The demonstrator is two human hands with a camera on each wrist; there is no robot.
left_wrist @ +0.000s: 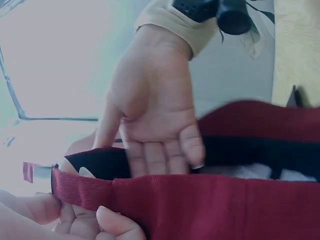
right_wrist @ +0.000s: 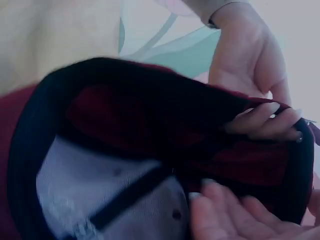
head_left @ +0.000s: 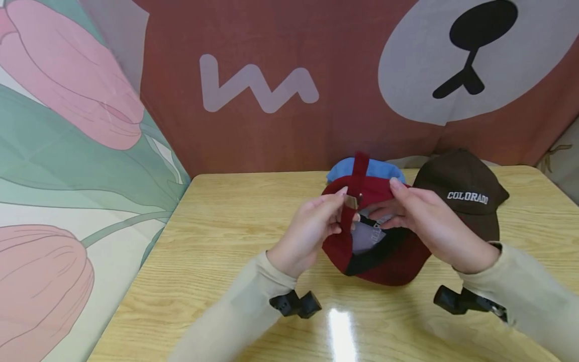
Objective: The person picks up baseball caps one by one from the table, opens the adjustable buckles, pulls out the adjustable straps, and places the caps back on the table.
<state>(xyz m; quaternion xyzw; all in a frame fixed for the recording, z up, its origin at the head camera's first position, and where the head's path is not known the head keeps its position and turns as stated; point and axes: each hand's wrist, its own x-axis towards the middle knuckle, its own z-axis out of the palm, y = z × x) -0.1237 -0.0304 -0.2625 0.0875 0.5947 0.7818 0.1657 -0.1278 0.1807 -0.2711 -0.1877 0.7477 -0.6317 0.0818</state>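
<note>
A dark red cap (head_left: pixel 393 264) is held up with its opening toward me; a dark sweatband and pale lining with lettering show inside. My left hand (head_left: pixel 312 226) grips its back strap near the metal buckle (head_left: pixel 351 201), and the strap's loose end (head_left: pixel 361 166) sticks upward. In the left wrist view the fingers (left_wrist: pixel 120 222) of that hand curl at the strap, below the buckle. My right hand (head_left: pixel 429 221) holds the cap's other side, thumb at the edge. Its fingers (right_wrist: pixel 225 215) reach inside the cap in the right wrist view.
Behind the red cap lies a blue cap (head_left: pixel 386 170), partly hidden. A brown cap (head_left: pixel 461 181) lettered COLORADO sits to the right, overlapped by my right hand. All are over a wood-grain table (head_left: pixel 235 226), with a printed cloth (head_left: pixel 271 136) along its back edge.
</note>
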